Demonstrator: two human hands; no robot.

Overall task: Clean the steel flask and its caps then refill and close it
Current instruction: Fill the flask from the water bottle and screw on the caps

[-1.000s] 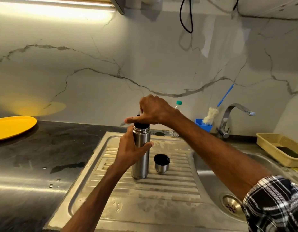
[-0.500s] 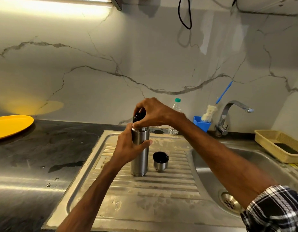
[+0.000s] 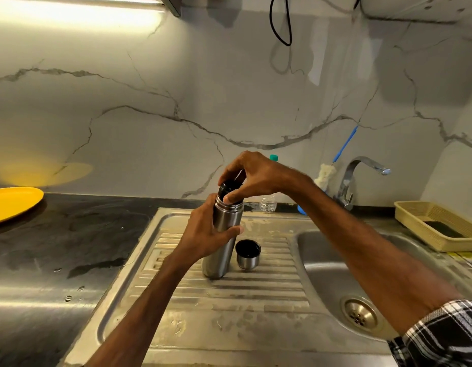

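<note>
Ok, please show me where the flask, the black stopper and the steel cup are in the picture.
flask point(image 3: 229, 215): head view, on the upper steel body, below the neck rings.
stopper point(image 3: 228, 188): head view, on its black side.
cup point(image 3: 247, 262): head view, on its steel outer wall.

Nothing here can be read: no text, brand, number or sign. The steel flask point(image 3: 227, 217) shows only plain brushed metal on its visible side. The small clear bottle point(image 3: 268, 203) behind it (only its lower part and green cap show) is too blurred for any label print.
</note>
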